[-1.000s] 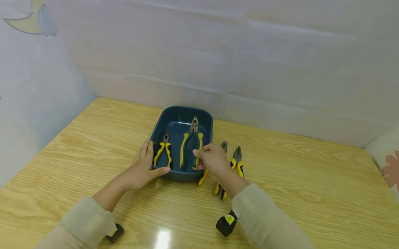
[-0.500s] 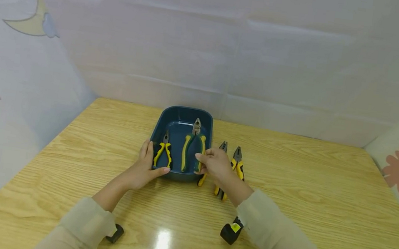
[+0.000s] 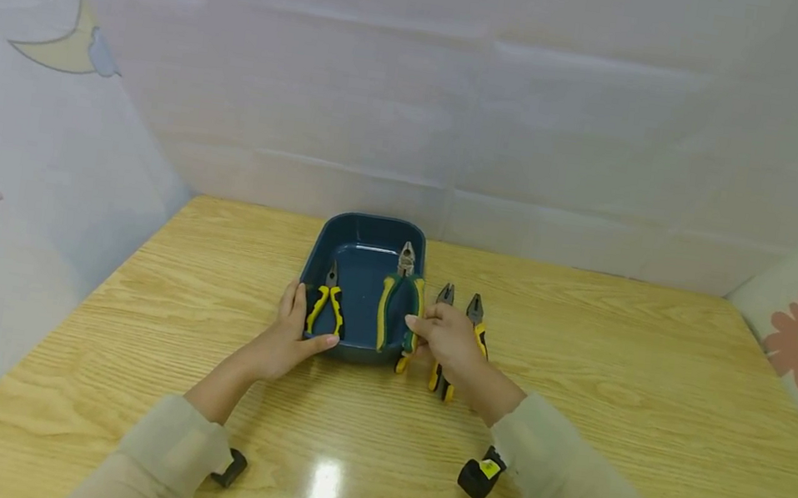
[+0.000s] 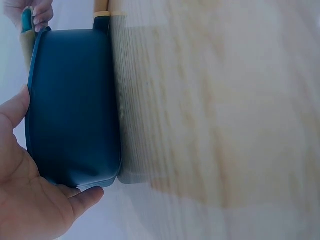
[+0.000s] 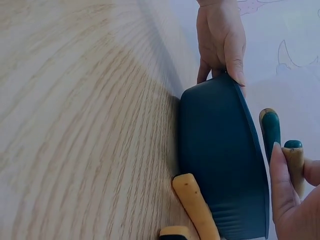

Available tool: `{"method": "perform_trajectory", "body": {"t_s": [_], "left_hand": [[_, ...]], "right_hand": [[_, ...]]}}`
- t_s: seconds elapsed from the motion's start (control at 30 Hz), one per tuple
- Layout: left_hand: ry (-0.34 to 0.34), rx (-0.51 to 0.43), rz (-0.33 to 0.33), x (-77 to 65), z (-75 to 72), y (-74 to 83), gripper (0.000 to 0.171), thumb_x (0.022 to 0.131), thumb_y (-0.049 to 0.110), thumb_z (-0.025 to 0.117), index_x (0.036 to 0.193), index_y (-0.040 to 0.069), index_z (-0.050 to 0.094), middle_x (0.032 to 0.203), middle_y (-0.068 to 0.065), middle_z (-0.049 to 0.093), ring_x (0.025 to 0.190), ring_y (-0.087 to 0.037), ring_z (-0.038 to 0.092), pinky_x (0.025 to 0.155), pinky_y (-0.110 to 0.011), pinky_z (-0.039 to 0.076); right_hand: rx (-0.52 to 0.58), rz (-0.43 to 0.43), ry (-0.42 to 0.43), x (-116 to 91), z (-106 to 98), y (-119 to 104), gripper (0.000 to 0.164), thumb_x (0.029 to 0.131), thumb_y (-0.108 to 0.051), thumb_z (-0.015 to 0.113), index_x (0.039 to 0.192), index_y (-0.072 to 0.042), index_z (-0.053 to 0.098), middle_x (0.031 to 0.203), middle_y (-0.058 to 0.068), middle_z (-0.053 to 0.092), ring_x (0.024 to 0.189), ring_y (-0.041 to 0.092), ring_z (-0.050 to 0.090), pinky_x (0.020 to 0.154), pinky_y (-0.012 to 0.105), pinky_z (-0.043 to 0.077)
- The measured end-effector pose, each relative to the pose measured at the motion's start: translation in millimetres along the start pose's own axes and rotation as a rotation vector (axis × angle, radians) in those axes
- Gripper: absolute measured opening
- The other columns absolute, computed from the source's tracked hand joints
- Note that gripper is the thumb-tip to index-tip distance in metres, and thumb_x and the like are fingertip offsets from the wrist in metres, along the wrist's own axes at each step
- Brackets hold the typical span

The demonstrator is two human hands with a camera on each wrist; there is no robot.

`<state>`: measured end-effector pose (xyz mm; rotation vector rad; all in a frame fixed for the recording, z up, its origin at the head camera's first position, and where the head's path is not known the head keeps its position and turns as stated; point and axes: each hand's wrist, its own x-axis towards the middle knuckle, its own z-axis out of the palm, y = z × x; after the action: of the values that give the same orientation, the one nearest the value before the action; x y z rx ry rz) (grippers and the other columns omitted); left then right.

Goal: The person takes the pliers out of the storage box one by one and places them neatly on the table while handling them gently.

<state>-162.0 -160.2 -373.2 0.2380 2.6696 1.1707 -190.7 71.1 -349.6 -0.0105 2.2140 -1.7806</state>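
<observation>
My left hand [image 3: 281, 343] holds the near-left corner of a dark blue plastic bin [image 3: 365, 278], thumb along the front rim and fingers against the left side. Combination pliers with green and yellow handles [image 3: 386, 315] hang over the bin's right part, head pointing away. My right hand [image 3: 449, 340] pinches their right handle between thumb and fingers. In the right wrist view, both ends of the pliers' handles [image 5: 270, 130] show above the rim. Smaller black-and-yellow pliers [image 3: 328, 307] lie inside the bin at the left, handles spread.
Right of the bin, pliers [image 3: 447, 293] and more pliers [image 3: 477, 310] lie on the wooden table [image 3: 614, 395], partly behind my right hand. A yellow handle [image 3: 402, 363] pokes out at the bin's near-right corner. Printed cloth [image 3: 359, 92] hangs behind the table.
My right hand has moved right and slightly nearer, taking the green-and-yellow pliers from the bin's middle to its right edge. The left hand and bin stay put.
</observation>
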Motion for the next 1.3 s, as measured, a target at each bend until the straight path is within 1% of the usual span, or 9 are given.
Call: {"method": "perform_trajectory", "body": {"t_s": [0.1,0.17,0.3,0.5,0.7,0.8,0.97,1.17,1.3], "left_hand": [[0.000,0.002,0.003,0.1,0.0,-0.4,0.093,0.086,0.042,0.048,0.132,0.002,-0.023,0.134,-0.010,-0.032,0.125,-0.035,-0.010,0.097,-0.051,0.016],[0.001,0.000,0.005,0.3,-0.2,-0.3,0.093,0.086,0.041,0.048,0.132,0.002,-0.023,0.134,-0.010,-0.032,0.125,-0.035,-0.010,0.097,-0.051,0.015],[0.001,0.001,0.000,0.7,-0.6,0.1,0.092,0.086,0.040,0.048,0.132,0.002,-0.023,0.135,-0.010,-0.032,0.125,-0.035,-0.010,0.097,-0.051,0.015],[0.003,-0.010,0.000,0.4,-1.4,0.2,0.093,0.086,0.040,0.048,0.132,0.003,-0.023,0.134,-0.009,-0.033,0.125,-0.034,-0.012,0.097,-0.051,0.014],[0.003,-0.006,0.002,0.2,-1.4,-0.5,0.094,0.085,0.041,0.049,0.132,0.002,-0.023,0.134,-0.010,-0.032,0.125,-0.034,-0.013,0.097,-0.050,0.014],[0.006,-0.001,0.004,0.1,-1.2,-0.4,0.094,0.085,0.041,0.049,0.132,0.002,-0.022,0.135,-0.010,-0.032,0.125,-0.034,-0.012,0.097,-0.050,0.015],[0.005,0.015,0.007,-0.8,-1.3,0.1,0.097,0.083,0.048,0.048,0.132,0.002,-0.022,0.135,-0.010,-0.031,0.126,-0.034,-0.011,0.097,-0.050,0.015],[0.006,0.048,0.002,-2.2,-1.6,0.8,0.099,0.081,0.053,0.046,0.132,0.001,-0.021,0.136,-0.012,-0.029,0.126,-0.035,-0.006,0.096,-0.050,0.018],[0.008,0.072,-0.004,-2.8,-2.1,0.7,0.099,0.081,0.054,0.045,0.133,0.000,-0.020,0.136,-0.012,-0.028,0.126,-0.037,-0.002,0.095,-0.050,0.021]], "right_hand": [[0.026,0.005,-0.004,0,-4,1,0.015,0.087,-0.008,0.051,0.094,0.005,0.048,0.085,0.014,0.049,0.063,0.019,0.047,0.069,0.042,0.045],[0.049,0.007,-0.014,0,-6,3,0.017,0.087,-0.007,0.050,0.096,0.006,0.047,0.087,0.014,0.047,0.063,0.018,0.046,0.068,0.041,0.044],[0.047,-0.006,-0.028,-1,-12,5,0.012,0.087,-0.007,0.050,0.085,0.004,0.044,0.075,0.009,0.043,0.061,0.018,0.044,0.064,0.037,0.044],[0.037,-0.037,-0.037,-4,-17,6,0.020,0.087,-0.007,0.050,0.074,-0.001,0.036,0.065,0.004,0.038,0.058,0.018,0.042,0.060,0.035,0.043],[0.022,-0.041,-0.051,-9,-22,7,0.017,0.088,-0.006,0.049,0.076,0.000,0.037,0.071,0.007,0.042,0.059,0.017,0.043,0.060,0.035,0.044],[0.024,-0.052,-0.054,-12,-23,8,0.017,0.088,-0.005,0.048,0.075,0.000,0.038,0.069,0.007,0.042,0.058,0.017,0.043,0.062,0.037,0.046],[0.063,-0.068,-0.074,-14,-27,12,0.025,0.089,-0.004,0.046,0.070,-0.003,0.030,0.059,0.003,0.029,0.053,0.015,0.036,0.060,0.036,0.047],[0.119,-0.064,-0.092,-17,-30,15,0.017,0.089,-0.003,0.045,0.076,-0.002,0.034,0.060,0.002,0.037,0.051,0.013,0.041,0.068,0.041,0.048],[0.119,-0.052,-0.068,-19,-32,14,0.012,0.089,-0.003,0.045,0.081,0.003,0.038,0.064,0.004,0.040,0.050,0.013,0.042,0.068,0.040,0.048]]}}
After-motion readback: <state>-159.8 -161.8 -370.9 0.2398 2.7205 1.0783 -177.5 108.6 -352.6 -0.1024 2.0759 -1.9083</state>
